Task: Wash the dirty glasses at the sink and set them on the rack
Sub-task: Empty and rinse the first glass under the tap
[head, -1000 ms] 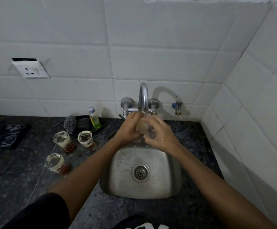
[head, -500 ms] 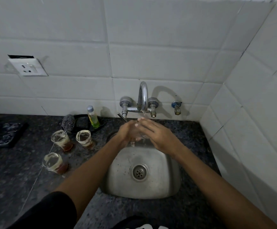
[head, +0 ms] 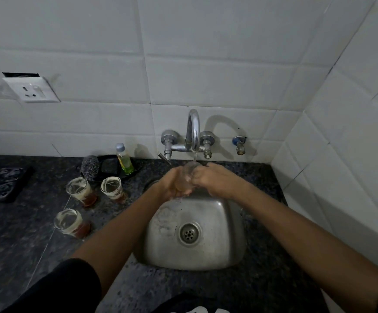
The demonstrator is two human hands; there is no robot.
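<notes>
Both forearms reach over the sink (head: 197,256); left hand (head: 172,184) and right hand (head: 215,179) curl around a glass (head: 189,171) under the tap (head: 193,132).

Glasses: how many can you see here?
4. One glass is held under the tap by both hands; three dirty ones stand on the counter left of the sink. None looks hidden.

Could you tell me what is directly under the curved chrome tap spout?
A clear drinking glass, held by the left hand and right hand above the steel sink. Their grip covers its lower part.
</notes>
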